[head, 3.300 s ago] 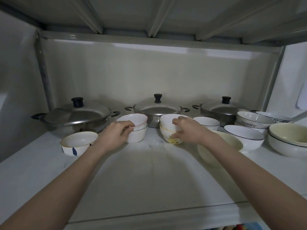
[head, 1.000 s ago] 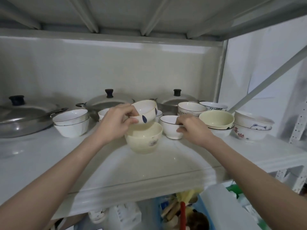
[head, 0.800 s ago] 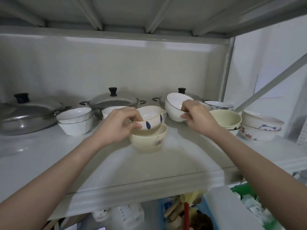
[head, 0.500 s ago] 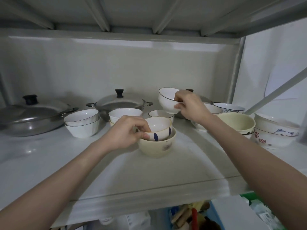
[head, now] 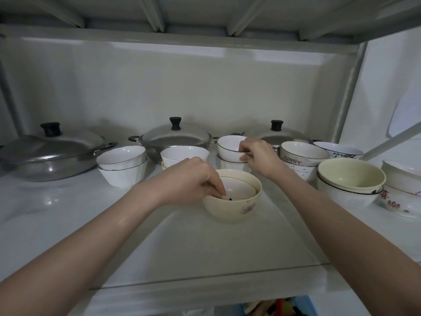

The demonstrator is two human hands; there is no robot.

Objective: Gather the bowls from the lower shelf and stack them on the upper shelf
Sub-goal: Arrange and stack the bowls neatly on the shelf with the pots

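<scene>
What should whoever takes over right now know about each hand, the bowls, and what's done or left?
Left hand: fingers pinch the rim of a small white bowl nested inside the cream bowl at shelf centre; grip not released.
Right hand: grip on the rim of a black-rimmed white bowl, sitting on another white bowl behind the cream one.
Done: several stacks of two on this shelf, including the pair at left and the SUNNY bowl stack at right.
Left: let go of both bowls, then merge the small stacks. Whether more bowls wait on another shelf cannot be seen.
</scene>
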